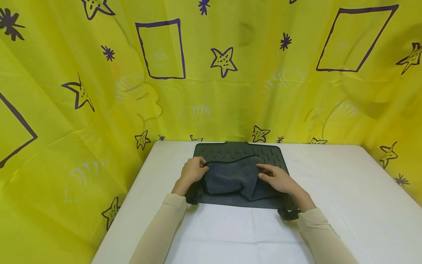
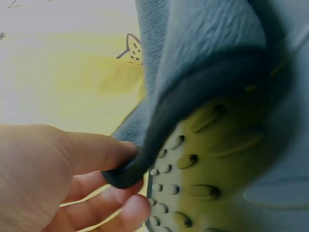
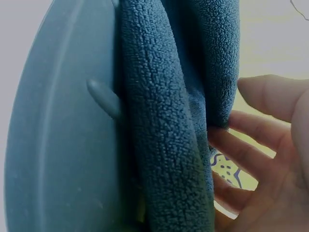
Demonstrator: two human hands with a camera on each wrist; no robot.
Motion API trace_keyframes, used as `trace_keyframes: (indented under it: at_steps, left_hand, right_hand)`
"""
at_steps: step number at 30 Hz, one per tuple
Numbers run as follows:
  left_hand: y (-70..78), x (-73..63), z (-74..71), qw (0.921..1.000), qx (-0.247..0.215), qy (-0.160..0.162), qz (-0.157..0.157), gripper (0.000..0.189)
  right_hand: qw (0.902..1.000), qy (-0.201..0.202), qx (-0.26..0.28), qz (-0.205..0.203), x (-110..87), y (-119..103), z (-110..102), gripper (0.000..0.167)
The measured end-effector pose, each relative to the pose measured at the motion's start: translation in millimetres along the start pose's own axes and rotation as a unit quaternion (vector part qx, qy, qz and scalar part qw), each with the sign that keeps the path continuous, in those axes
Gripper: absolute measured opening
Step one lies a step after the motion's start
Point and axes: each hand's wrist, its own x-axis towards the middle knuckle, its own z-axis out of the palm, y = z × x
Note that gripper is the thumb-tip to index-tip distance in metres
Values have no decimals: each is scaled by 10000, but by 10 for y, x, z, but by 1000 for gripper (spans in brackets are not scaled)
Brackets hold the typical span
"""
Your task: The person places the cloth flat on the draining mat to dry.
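A dark blue-grey cloth (image 1: 230, 178) with a darker hemmed edge lies loosely folded over a dark ribbed mat (image 1: 237, 204). My left hand (image 1: 193, 170) pinches the cloth's far left corner. In the left wrist view the thumb (image 2: 104, 152) presses on the hem, fingers beneath, and that edge is lifted off the mat's raised nubs. At the cloth's right side, my right hand (image 1: 276, 178) has its fingers loosely extended. In the right wrist view, fingertips (image 3: 224, 137) touch a rolled fold of the terry fabric, with the thumb apart from them at the fold's edge.
The mat lies on a white-covered table (image 1: 336, 183), its tab at the far edge. A yellow curtain (image 1: 204, 91) with purple stars and rectangles hangs behind the table and along both sides. Black wrist devices (image 1: 288, 213) sit below each hand.
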Motion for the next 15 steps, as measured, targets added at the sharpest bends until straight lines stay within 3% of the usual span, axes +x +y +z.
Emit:
trace_keyframes:
  at_steps: [8, 15]
  left_hand:
    - [4, 4, 23, 9950, -293, 947, 154, 16]
    - [24, 27, 50, 9873, -640, 1267, 711, 16]
  right_hand:
    - [9970, 508, 530, 252, 10, -52, -52, 39]
    - [9945, 718, 528, 552, 42, -53, -10, 29]
